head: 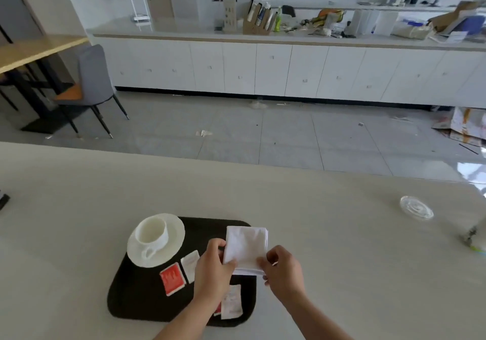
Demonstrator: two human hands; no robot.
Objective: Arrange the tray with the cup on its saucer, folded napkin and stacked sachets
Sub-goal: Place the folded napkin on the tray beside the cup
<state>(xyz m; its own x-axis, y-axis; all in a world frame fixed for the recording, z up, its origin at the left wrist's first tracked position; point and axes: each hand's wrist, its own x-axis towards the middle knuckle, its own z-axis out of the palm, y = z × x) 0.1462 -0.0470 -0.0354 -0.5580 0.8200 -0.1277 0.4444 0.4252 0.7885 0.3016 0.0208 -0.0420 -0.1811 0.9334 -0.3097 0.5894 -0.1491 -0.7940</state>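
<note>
Table (342, 247) right of the tray (136, 300) lies open — only a glass dish (416, 207) far off.

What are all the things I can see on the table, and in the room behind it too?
tray: one, black, on the near table
saucer: one, white, over the tray's far left corner
cup: one, white, upright on the saucer
napkin: one, white, folded, held over the tray's right side
sachets: at least four, red and white, spread flat on the tray, not stacked
glass dish: one, clear, far right on the table
table: one, pale cream
chair: one, grey, far left by a wooden table
cabinets: a long white row, cluttered counter on top
left hand: one, pinching the napkin's near left edge
right hand: one, pinching the napkin's near right corner
</note>
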